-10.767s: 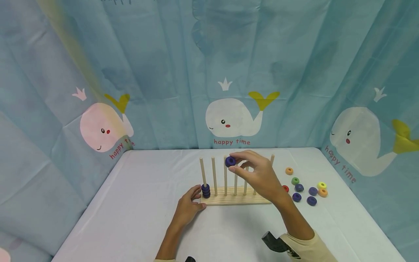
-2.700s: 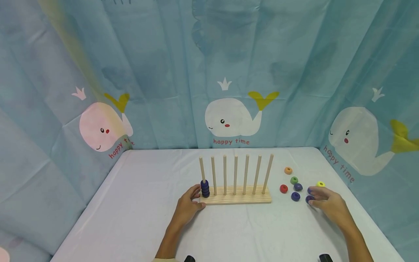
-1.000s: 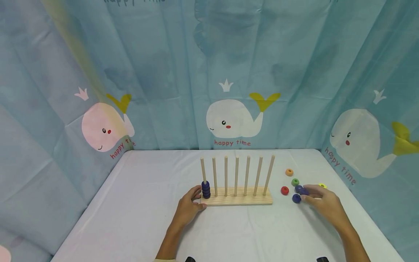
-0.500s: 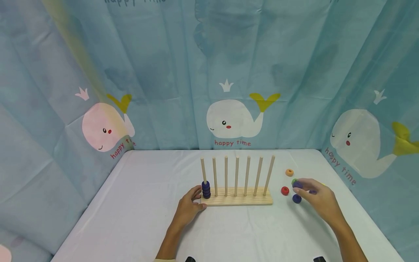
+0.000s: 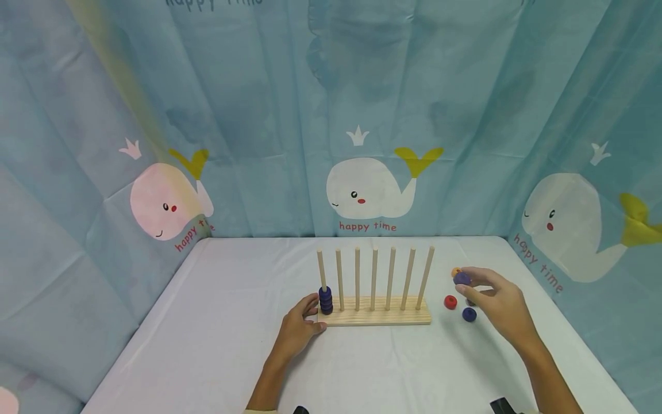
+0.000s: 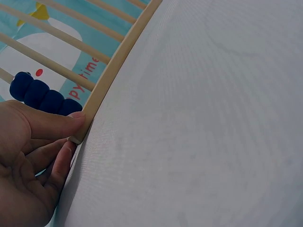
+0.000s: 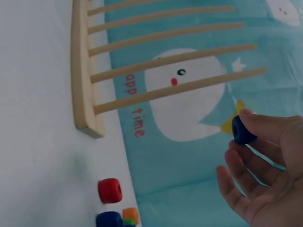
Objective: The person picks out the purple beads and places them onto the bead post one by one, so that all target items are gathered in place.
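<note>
A wooden peg rack (image 5: 372, 316) with several upright pegs stands on the white table. Several dark blue beads (image 5: 325, 301) are stacked on its leftmost peg. My left hand (image 5: 296, 329) grips the left end of the base; in the left wrist view its thumb presses the base's edge beside the stacked beads (image 6: 42, 94). Right of the rack, my right hand (image 5: 499, 299) pinches a dark blue bead (image 7: 243, 131) between thumb and fingertips, held up above the loose beads. In the right wrist view, the other fingers are loosely bent.
A red bead (image 5: 450, 302) and another dark blue bead (image 5: 469, 314) lie right of the rack. An orange bead (image 5: 455, 271) shows behind the held one. A green bead (image 7: 128, 221) appears in the right wrist view. A whale-printed curtain (image 5: 258, 195) surrounds the table.
Earlier the right hand held a bead over the rack, and the left peg's stack has since grown. It then reached among the loose beads, and has now lifted one up and leftward.
</note>
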`<state>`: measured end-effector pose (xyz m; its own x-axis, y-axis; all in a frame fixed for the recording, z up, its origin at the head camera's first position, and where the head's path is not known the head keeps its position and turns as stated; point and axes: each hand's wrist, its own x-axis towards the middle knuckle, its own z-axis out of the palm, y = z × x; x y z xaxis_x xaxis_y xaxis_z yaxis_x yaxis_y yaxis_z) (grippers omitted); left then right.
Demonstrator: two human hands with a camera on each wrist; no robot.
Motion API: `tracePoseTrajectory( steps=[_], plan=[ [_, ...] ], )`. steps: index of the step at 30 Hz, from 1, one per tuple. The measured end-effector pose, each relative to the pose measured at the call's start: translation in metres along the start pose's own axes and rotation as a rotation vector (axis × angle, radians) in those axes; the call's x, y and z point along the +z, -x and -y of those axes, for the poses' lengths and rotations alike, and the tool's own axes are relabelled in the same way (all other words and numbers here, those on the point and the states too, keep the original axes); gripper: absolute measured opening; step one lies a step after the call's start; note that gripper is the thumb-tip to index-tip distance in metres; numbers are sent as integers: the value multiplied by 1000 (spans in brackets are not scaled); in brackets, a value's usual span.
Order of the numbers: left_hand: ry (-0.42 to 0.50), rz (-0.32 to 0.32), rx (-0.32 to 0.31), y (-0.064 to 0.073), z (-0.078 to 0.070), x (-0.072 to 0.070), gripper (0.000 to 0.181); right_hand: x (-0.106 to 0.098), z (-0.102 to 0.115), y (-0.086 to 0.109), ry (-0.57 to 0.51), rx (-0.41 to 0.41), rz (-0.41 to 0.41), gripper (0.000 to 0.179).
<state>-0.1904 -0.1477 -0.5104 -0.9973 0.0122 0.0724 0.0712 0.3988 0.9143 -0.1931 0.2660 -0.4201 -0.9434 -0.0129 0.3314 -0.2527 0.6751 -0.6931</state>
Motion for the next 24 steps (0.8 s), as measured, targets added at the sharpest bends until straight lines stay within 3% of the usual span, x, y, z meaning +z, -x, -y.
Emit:
tracePoseTrajectory(
  steps=[14, 24],
  plan=[
    [10, 4, -8, -1, 1, 0, 70, -8, 43, -5, -29, -86, -71, 41],
    [4, -4, -20, 0, -1, 1, 70, 0, 69, -12, -78, -181, -56, 37]
  ],
)
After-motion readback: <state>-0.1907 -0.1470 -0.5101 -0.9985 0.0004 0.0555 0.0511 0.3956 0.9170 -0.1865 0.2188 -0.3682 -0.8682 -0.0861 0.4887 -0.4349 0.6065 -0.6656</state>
